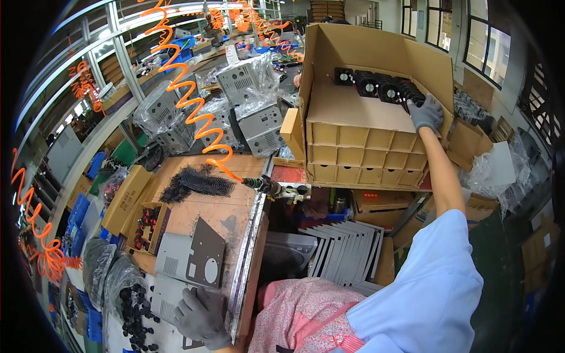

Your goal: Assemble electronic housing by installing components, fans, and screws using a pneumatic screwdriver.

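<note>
At the black fans [389, 92], the right arm [439, 167] reaches outstretched.

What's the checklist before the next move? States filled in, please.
1. Right hand at the black cooling fans: ok.
2. Right fingers closed on a fan: cannot tell, the glove hides the grip.
3. Fans uncovered in the cardboard carton: ok, no flap over them.
4. Left hand at the grey vented metal panel: ok.
5. Workbench free of loose parts: not ok, black wire grilles lie heaped there.
6. Both hands gloved: ok.
</note>
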